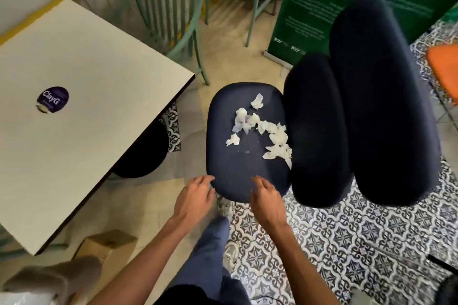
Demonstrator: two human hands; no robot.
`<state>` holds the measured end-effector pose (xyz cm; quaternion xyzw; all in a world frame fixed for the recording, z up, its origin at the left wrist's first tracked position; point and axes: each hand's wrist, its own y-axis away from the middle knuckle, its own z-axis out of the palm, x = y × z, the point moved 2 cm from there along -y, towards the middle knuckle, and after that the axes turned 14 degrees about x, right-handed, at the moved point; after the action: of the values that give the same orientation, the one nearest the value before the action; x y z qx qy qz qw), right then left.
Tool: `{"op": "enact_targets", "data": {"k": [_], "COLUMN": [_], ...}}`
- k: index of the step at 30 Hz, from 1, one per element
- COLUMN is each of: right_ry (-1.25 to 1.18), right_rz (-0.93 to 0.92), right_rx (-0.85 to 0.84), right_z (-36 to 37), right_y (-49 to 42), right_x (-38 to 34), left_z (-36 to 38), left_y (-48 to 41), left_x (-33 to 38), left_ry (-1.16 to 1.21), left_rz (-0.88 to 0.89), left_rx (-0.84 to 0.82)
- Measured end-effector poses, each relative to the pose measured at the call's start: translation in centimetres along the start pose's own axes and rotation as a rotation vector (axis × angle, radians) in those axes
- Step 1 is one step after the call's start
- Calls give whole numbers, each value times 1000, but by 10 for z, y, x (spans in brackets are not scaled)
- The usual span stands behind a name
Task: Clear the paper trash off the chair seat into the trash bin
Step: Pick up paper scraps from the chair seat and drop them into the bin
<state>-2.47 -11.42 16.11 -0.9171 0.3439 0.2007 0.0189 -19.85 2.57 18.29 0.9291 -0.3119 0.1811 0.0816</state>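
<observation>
Several crumpled white paper scraps point(262, 129) lie scattered over the far and right part of the dark blue chair seat point(233, 163), some against the padded backrest point(381, 96). My left hand point(194, 197) hovers at the seat's near left corner, fingers loosely curled and holding nothing. My right hand point(266, 197) hangs over the seat's near edge, fingers relaxed and empty. Both hands are well short of the paper. No trash bin shows in view.
A beige table point(81, 96) with a round purple sticker point(52, 99) stands to the left. Green slatted chairs point(171, 10) and a green sign board point(317, 7) stand behind. An orange chair point(444, 69) is at far right. My leg and shoe point(224, 205) are below the seat.
</observation>
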Motion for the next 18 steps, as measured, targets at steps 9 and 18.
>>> {"op": "enact_targets", "data": {"k": [9,18], "right_ry": [50,-118], "right_rz": [159,189], "right_rx": [-91,-36], "right_z": [31,93], "right_y": [-112,-245], "right_x": [49,67], "left_z": [64,167], "left_y": [-151,-301], "left_x": [25,9], "left_ry": [12,125], "left_rz": [30,-113], "left_rx": [-100,-144]}}
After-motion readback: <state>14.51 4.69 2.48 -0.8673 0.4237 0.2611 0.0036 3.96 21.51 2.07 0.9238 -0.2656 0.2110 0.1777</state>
